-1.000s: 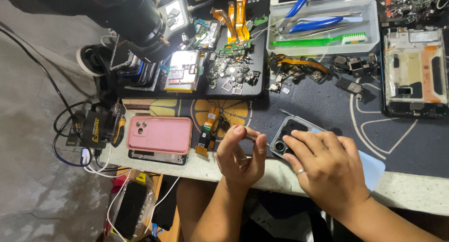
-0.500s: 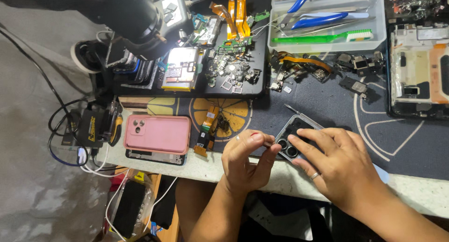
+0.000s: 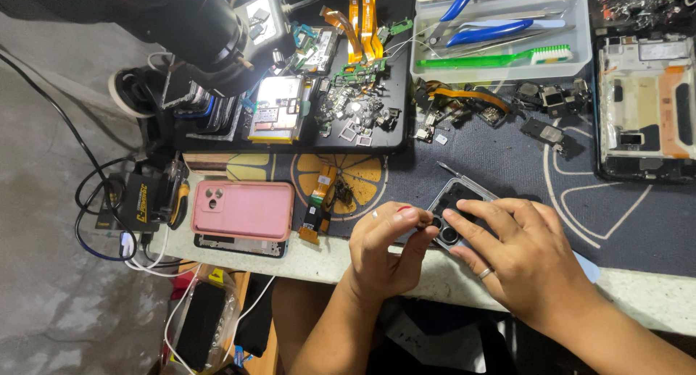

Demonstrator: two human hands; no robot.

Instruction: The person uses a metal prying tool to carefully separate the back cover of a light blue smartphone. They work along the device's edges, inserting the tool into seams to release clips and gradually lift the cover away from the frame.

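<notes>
Right now both hands sit at the near table edge. Left hand [image 3: 384,248] pinches thumb and forefinger nearly closed on something too small to identify, just left of the dark grey phone back with round camera rings [image 3: 455,208]. Right hand [image 3: 525,263], silver ring on one finger, lies flat over that phone, fingers spread, pressing not gripping. Phone's long axis runs diagonally, camera end nearest the left hand. Pink phone case [image 3: 243,210] lies well left; yellow-labelled black charger block [image 3: 145,201] beyond it. Clear plastic tray with blue pliers and green brush [image 3: 500,38] sits far back.
</notes>
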